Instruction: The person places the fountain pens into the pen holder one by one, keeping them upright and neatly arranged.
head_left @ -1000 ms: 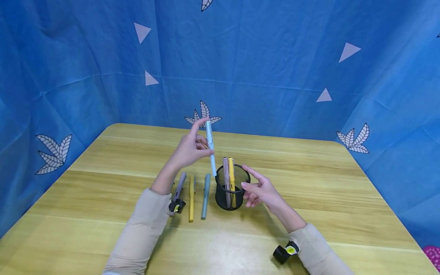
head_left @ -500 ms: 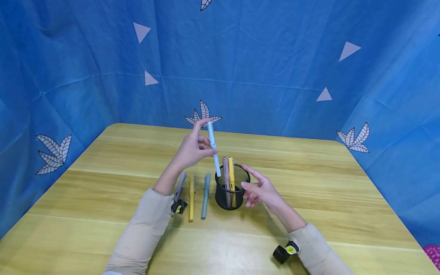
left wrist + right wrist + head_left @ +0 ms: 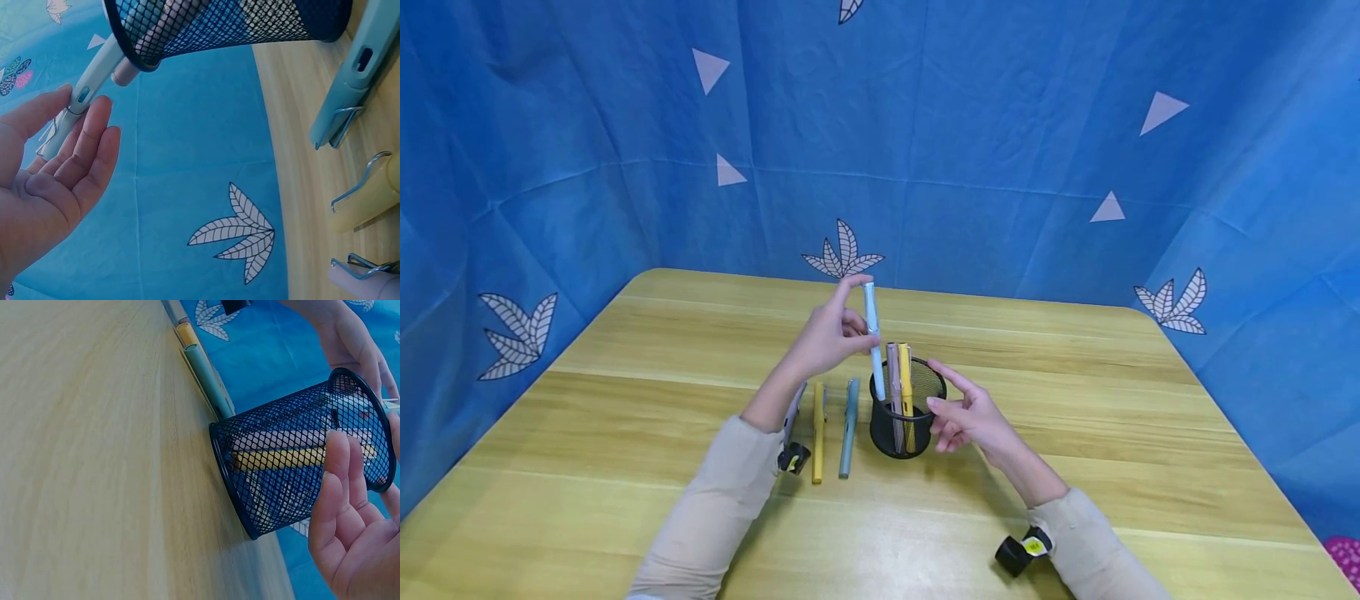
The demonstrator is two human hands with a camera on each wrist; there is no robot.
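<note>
In the head view my left hand (image 3: 827,337) holds a light blue pen (image 3: 872,321) upright between thumb and fingers, the index finger on its top end. Its lower end is inside the rim of a black mesh pen holder (image 3: 887,433). A mauve pen (image 3: 892,367) and a yellow pen (image 3: 906,375) stand in the holder. My right hand (image 3: 973,421) holds the holder's right side, thumb and index finger at the rim. The right wrist view shows its other fingers (image 3: 340,481) loosely bent beside the mesh.
Left of the holder lie a teal pen (image 3: 848,429), a yellow pen (image 3: 817,433) and a purple pen (image 3: 793,408), partly hidden by the left wrist. Black cameras are strapped to both wrists. A blue patterned cloth (image 3: 970,125) hangs behind the wooden table (image 3: 1075,375).
My left hand has moved right and lowered the light blue pen, bringing its lower end from beside the rim to inside the holder. My right hand and the holder have stayed put.
</note>
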